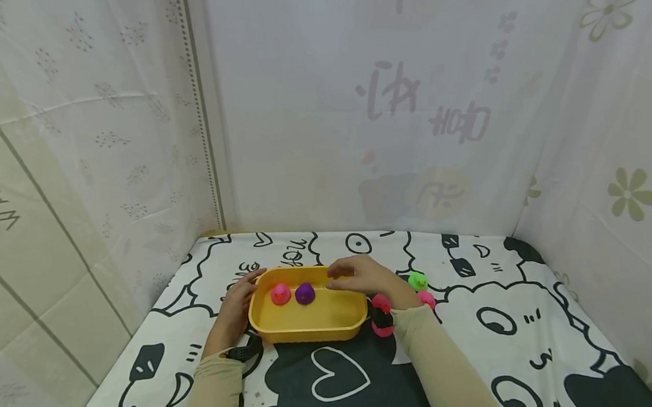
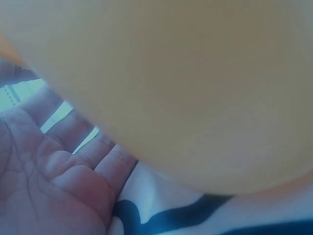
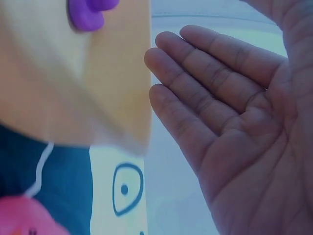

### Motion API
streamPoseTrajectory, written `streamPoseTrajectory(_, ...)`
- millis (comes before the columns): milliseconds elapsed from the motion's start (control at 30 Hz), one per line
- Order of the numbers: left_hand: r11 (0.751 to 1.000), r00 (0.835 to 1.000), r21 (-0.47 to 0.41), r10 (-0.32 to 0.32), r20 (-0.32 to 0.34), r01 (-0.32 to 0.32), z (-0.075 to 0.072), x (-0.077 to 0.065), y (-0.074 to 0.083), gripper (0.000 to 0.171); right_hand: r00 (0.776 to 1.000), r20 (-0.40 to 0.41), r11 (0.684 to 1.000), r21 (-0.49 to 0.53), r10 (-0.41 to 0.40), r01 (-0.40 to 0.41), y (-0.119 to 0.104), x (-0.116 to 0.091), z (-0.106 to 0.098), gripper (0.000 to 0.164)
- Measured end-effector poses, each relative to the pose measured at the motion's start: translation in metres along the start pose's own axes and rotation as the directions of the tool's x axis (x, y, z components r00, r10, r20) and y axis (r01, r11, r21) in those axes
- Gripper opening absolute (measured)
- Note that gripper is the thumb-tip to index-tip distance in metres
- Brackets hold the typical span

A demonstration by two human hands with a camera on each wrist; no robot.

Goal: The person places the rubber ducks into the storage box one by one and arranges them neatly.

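A yellow tray (image 1: 308,335) holds a pink rubber duck (image 1: 280,293) and a purple rubber duck (image 1: 305,294) toward its left and middle. The left hand (image 1: 238,305) rests against the tray's left end, its spread, fairly straight fingers (image 2: 73,129) along the outer wall; their tips are hidden behind it. Above the tray's right back part is the right hand (image 1: 364,274), its fingers extended leftward and nothing in them. In the right wrist view its bare palm shows. Part of the purple duck shows there too.
Right of the tray, near the right wrist, lie a green duck (image 1: 417,281), a pink duck (image 1: 426,299) and more pink pieces (image 1: 380,303), partly covered by the wrist. A black-and-white patterned cloth (image 1: 491,357) covers the table. Pale curtains (image 1: 325,132) hang behind and at both sides.
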State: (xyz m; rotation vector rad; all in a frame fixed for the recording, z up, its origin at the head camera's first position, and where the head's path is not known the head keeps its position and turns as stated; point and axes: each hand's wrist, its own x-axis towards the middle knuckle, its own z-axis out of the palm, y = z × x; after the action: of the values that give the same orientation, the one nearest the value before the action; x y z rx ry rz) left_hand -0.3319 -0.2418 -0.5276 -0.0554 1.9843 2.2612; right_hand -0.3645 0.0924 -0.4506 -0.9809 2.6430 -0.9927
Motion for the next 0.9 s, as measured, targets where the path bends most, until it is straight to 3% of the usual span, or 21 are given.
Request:
streamPoseTrajectory(300,1.0,1.0,-0.024,0.015,0.011,-0.015,-0.001,0.0,0.0,0.051,0.989,-0.089,0.983,0.152,0.116,-0.101,0.024,-0.031,-0.01,0.055)
streamPoseTrajectory(700,0.999,1.0,-0.038,0.006,0.014,-0.006,0.003,0.0,-0.002,0.052,0.973,-0.175,0.977,0.174,0.154,-0.123,0.054,-0.065,-0.02,0.045)
streamPoseTrajectory(900,1.0,1.0,-0.025,0.009,-0.001,-0.009,0.0,0.001,-0.002,0.051,0.935,-0.314,0.978,0.173,0.165,-0.114,0.073,-0.083,-0.03,0.035)
